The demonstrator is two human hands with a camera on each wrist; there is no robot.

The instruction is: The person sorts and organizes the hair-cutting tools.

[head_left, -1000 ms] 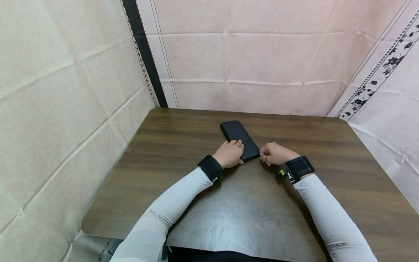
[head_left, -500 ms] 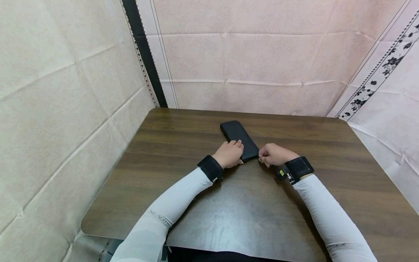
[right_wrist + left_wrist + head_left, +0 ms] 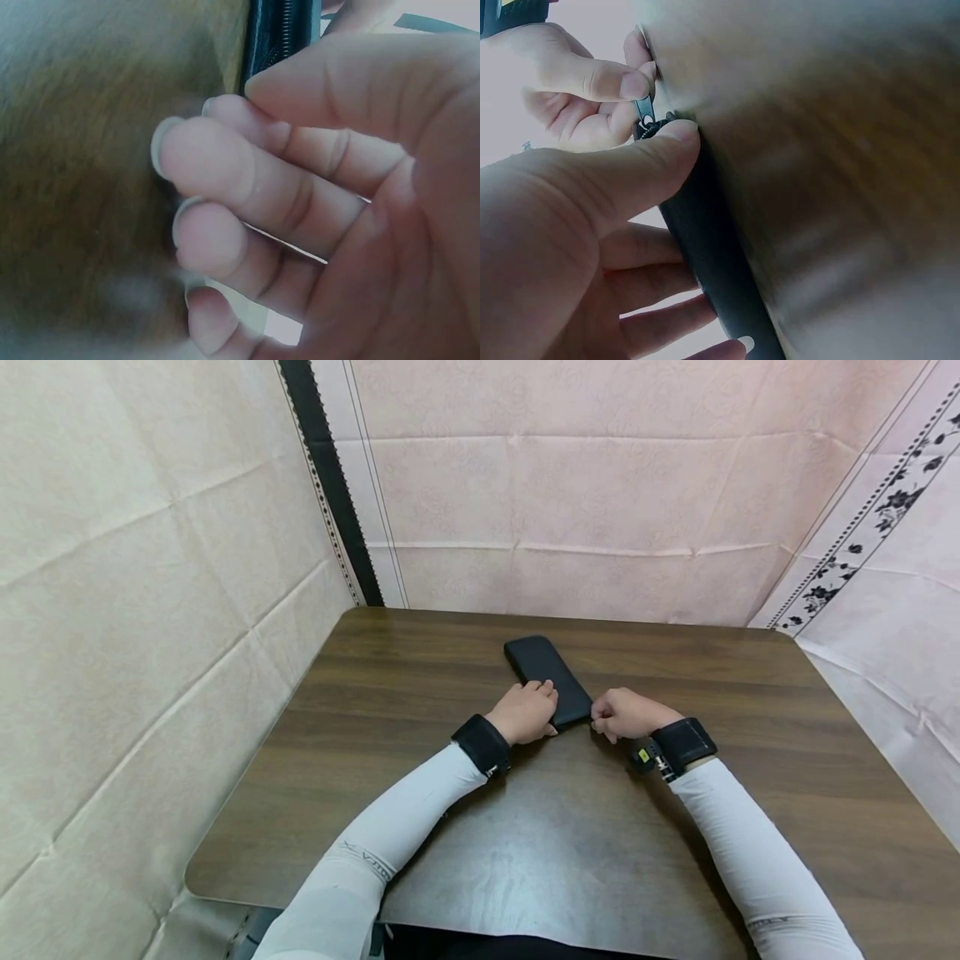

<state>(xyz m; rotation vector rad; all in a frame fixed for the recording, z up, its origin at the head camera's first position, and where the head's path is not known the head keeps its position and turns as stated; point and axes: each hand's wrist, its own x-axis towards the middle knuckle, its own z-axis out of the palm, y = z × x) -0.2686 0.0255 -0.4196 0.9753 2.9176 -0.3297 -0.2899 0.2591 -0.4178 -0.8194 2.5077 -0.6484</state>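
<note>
A black zippered wallet lies at a slant on the table, its zip running along the edge in the right wrist view. My left hand grips the wallet's near part; in the left wrist view the thumb presses by the zip end while the other fingers lie against the wallet's face. At the near right corner, my right hand pinches the metal zip pull between thumb and index finger. The right hand's other fingers are bent above the table. In the right wrist view the thumb and finger hide the pull.
The brown wooden table has rounded corners. Pale cloth hangs behind it and on both sides, close to the edges. Both wrists wear black bands.
My right hand has shifted very slightly left, toward the wallet's corner, holding the zip pull. The left hand and the wallet stay almost where they were.
</note>
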